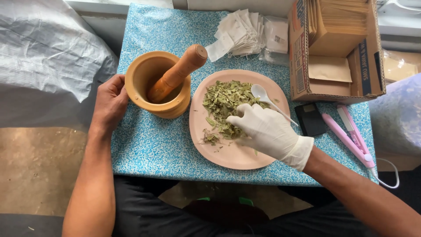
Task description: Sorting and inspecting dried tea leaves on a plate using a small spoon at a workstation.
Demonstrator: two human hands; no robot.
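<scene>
My left hand (109, 103) is bare and rests against the left side of a wooden mortar (173, 105), steadying it. A wooden pestle (177, 72) leans inside the mortar, its handle pointing up to the right. My right hand (267, 131) wears a white glove and reaches over a pink plate (237, 156), its fingertips pinching into a pile of dried green leaves (223, 103). A white plastic spoon (261, 93) lies on the plate's far right, partly hidden behind the gloved hand.
A blue patterned cloth (149, 145) covers the small table. Small white paper bags (243, 33) lie at the back. A cardboard box (335, 48) of brown envelopes stands at the back right. A black card (310, 118) and a pink corded sealer (353, 136) lie on the right.
</scene>
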